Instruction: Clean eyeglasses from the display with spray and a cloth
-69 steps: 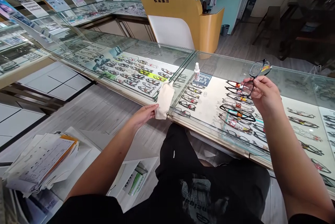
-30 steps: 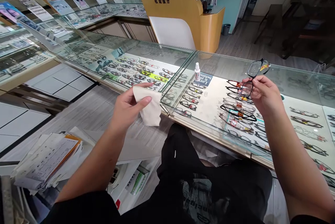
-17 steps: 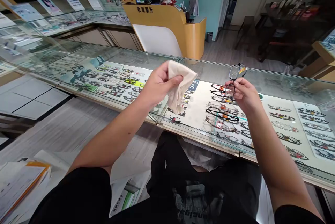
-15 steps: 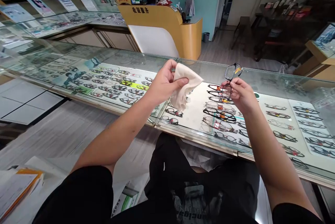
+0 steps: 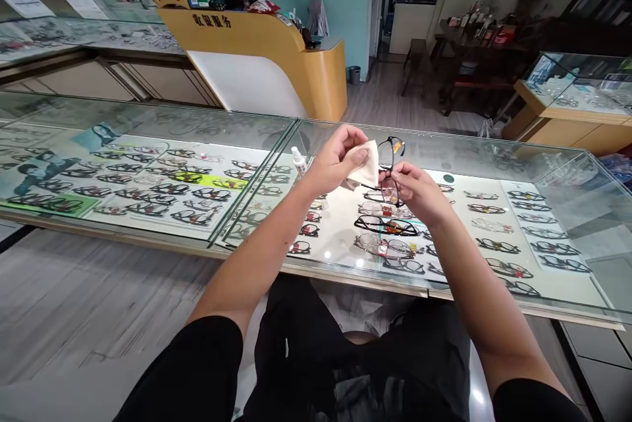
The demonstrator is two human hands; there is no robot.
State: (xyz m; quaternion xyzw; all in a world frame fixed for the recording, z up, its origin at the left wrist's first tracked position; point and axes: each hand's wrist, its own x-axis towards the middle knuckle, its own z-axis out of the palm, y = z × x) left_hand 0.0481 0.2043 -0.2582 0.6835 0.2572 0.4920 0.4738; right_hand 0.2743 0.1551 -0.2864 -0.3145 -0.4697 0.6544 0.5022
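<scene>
My left hand (image 5: 340, 157) pinches a cream cleaning cloth (image 5: 366, 168), folded over the fingers. In my right hand (image 5: 415, 190) is a pair of dark-framed eyeglasses (image 5: 386, 151), gripped near the bridge and turned on end, one lens above the other. An orange-yellow sticker shows on the upper part of the glasses. The cloth's edge comes right up to the frame; whether they touch I cannot tell. Both hands are above the glass display counter (image 5: 345, 264). A small white spray bottle (image 5: 299, 162) stands on the counter behind my left forearm.
Rows of eyeglasses (image 5: 388, 226) lie inside the counter under the glass. Beyond it stands a yellow cashier desk (image 5: 323, 73). Another glass display case (image 5: 577, 86) is at the right, and a dark table (image 5: 474, 37) with bottles stands at the back.
My two hands have come together, bringing the cloth up beside the eyeglasses. The cloth hangs less loosely now. The view has turned to the right, and the spray bottle has come into sight.
</scene>
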